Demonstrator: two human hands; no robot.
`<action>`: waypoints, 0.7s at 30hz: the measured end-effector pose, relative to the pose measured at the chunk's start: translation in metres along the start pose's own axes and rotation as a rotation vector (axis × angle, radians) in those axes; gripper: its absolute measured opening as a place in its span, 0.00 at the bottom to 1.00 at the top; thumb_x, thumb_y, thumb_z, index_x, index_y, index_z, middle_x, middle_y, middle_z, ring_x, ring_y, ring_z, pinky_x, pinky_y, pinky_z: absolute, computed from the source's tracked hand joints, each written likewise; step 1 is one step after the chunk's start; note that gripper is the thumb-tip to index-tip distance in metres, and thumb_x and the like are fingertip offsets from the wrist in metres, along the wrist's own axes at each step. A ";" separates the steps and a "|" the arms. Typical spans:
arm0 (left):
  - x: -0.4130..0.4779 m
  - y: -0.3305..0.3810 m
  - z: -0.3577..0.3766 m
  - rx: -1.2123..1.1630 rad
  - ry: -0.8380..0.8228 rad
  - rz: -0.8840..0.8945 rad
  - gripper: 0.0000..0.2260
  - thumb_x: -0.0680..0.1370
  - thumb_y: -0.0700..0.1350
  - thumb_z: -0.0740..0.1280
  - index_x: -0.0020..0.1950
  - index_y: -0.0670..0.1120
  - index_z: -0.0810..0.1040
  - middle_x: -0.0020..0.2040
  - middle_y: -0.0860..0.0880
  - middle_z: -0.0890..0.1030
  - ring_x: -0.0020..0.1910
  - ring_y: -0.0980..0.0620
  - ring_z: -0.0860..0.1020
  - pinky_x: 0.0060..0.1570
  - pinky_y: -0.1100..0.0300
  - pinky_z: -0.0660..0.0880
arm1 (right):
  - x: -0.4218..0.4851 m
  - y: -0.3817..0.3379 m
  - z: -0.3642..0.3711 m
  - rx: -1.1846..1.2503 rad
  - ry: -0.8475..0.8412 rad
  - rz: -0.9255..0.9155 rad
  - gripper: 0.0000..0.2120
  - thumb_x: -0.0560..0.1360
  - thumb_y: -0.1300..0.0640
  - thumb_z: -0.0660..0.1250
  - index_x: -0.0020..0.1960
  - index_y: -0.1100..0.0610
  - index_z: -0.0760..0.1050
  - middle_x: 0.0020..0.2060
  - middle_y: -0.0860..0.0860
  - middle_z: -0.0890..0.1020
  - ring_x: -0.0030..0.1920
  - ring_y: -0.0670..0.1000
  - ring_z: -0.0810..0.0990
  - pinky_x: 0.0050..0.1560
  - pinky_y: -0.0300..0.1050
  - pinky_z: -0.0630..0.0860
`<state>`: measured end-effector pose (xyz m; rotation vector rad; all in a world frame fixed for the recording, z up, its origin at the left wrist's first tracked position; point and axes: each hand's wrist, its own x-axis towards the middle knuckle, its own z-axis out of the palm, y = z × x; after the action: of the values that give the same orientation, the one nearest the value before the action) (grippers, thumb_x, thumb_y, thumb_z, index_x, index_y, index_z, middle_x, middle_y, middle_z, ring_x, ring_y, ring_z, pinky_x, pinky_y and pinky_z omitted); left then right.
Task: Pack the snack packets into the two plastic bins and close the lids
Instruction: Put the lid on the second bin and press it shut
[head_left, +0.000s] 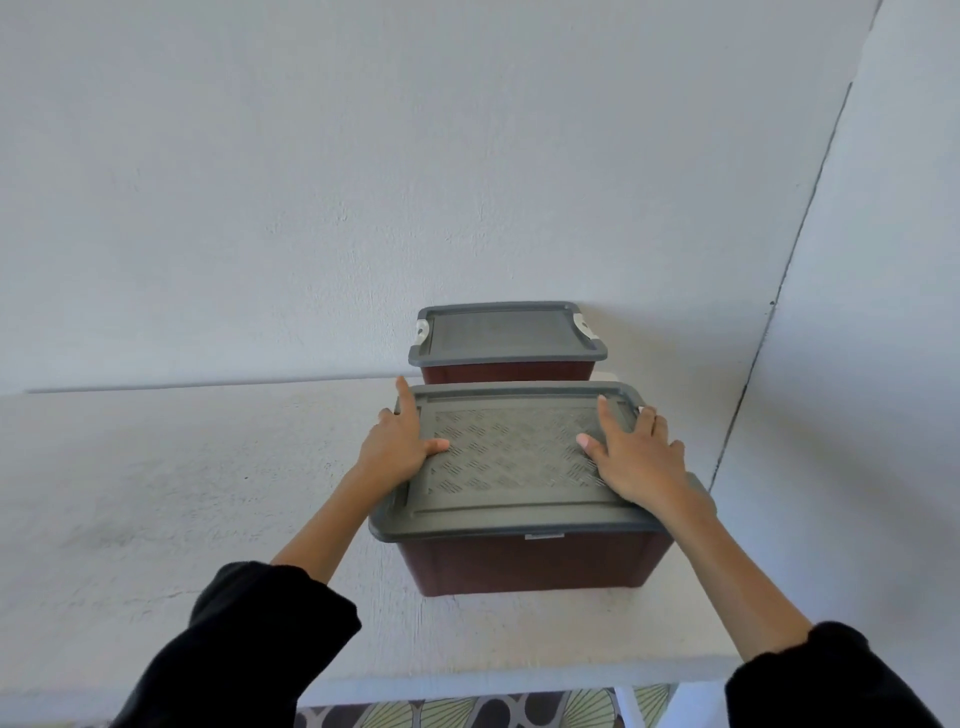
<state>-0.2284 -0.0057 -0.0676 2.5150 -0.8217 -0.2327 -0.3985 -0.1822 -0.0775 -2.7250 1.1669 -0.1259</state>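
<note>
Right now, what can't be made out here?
Head view:
- Bin contents: the near lid and far lid, plus dark walls, hide them.
- Near lid's end latches: left hand and right hand cover them.
- Base of the far bin: behind the near lid.

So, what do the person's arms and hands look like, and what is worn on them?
The left sleeve and the right sleeve are black and loose and end near the elbow. The left hand and the right hand wear no gloves. No watch or bracelet shows. The right hand may carry a thin ring, too small to be sure.
</note>
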 end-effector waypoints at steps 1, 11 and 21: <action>-0.002 0.005 0.002 0.074 0.026 0.013 0.43 0.76 0.54 0.64 0.75 0.44 0.35 0.69 0.33 0.63 0.66 0.36 0.68 0.65 0.46 0.68 | 0.000 0.000 0.000 -0.024 -0.014 -0.005 0.29 0.79 0.39 0.44 0.77 0.47 0.41 0.75 0.64 0.45 0.76 0.63 0.44 0.72 0.62 0.51; -0.002 0.023 0.027 0.399 -0.098 0.138 0.34 0.78 0.63 0.44 0.75 0.47 0.33 0.75 0.36 0.38 0.74 0.38 0.37 0.72 0.44 0.37 | -0.001 0.017 -0.012 -0.126 -0.173 -0.145 0.32 0.77 0.35 0.41 0.76 0.46 0.37 0.75 0.60 0.37 0.76 0.58 0.37 0.74 0.60 0.42; 0.022 0.011 0.018 0.453 -0.052 0.317 0.29 0.80 0.60 0.43 0.77 0.49 0.41 0.77 0.43 0.40 0.76 0.47 0.38 0.74 0.50 0.40 | 0.044 0.018 -0.009 -0.077 -0.126 -0.197 0.32 0.77 0.36 0.42 0.76 0.48 0.38 0.76 0.58 0.39 0.76 0.57 0.37 0.75 0.57 0.45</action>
<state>-0.2220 -0.0338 -0.0782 2.7368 -1.4098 -0.0018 -0.3822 -0.2278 -0.0717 -2.8625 0.8875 0.0664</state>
